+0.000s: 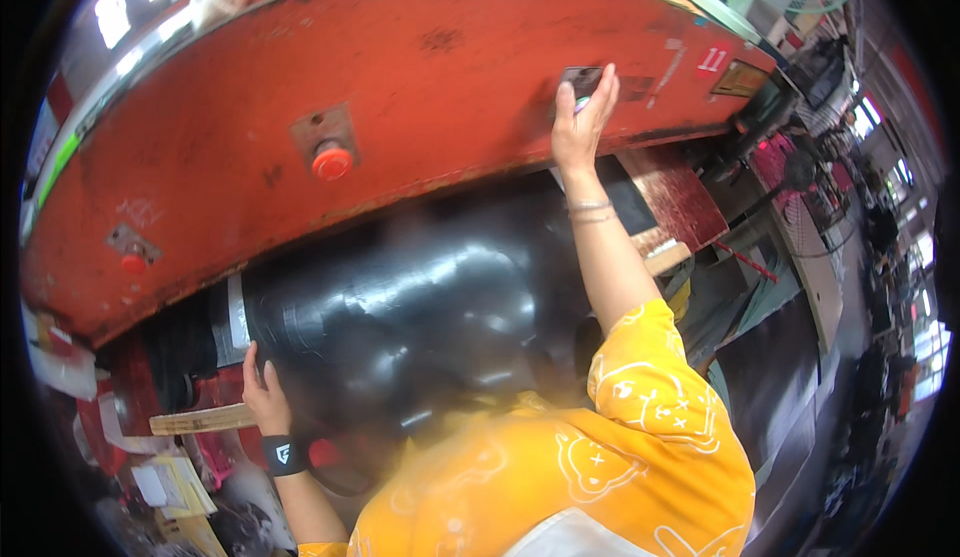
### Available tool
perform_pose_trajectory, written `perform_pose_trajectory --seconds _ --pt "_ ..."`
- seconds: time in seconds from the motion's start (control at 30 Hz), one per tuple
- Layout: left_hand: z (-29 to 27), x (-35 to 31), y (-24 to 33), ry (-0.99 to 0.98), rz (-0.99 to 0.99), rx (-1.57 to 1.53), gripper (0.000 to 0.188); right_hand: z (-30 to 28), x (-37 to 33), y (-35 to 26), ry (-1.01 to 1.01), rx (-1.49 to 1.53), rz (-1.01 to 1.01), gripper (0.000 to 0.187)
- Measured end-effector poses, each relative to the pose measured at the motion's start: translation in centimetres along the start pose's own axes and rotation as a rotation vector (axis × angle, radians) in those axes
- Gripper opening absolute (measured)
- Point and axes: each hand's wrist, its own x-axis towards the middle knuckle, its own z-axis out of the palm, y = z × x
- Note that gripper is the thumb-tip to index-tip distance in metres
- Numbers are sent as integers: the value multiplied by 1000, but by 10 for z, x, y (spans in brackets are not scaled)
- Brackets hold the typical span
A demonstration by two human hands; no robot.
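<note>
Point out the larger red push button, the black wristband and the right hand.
Larger red push button (pixel 332 164): head view, its round front.
Black wristband (pixel 284 456): head view, middle of the band.
Right hand (pixel 582 135): head view, middle of the hand.

The one view, from the wearer's head, looks steeply down past the yellow short-sleeved shirt with white line drawings (pixel 530 467), near the lens at the lower centre. It faces the glossy black sheet-like surface (pixel 430 307) at mid-frame and the long red-painted panel (pixel 420 87) above. Fisheye curvature bows the panel's upper edge; darkness rounds the frame's corners.
</note>
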Motion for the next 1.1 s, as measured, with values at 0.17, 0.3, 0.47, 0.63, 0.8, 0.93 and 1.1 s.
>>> perform_pose_trajectory --seconds 0.17,0.3,0.47,0.63,0.8,0.93,1.1 --pt "1 36 3 -18 99 -73 40 -92 -45 36 -162 -16 258 70" --pt "-3 39 2 -11 40 164 41 -169 -95 36 -960 -693 334 28" --pt "-3 37 -1 7 96 179 42 -188 -126 37 -737 -557 50 25" --pt "1 41 -11 13 98 188 41 -189 -131 49 -700 -453 70 31" --pt "8 27 -15 36 136 153 41 -200 -137 47 -833 -484 229 31" --pt "3 0 0 -5 78 -38 40 -206 -96 40 -1543 -876 -215 29" --pt "-30 -1 41 -51 -84 358 41 -141 -42 -13 -867 -526 169 24"
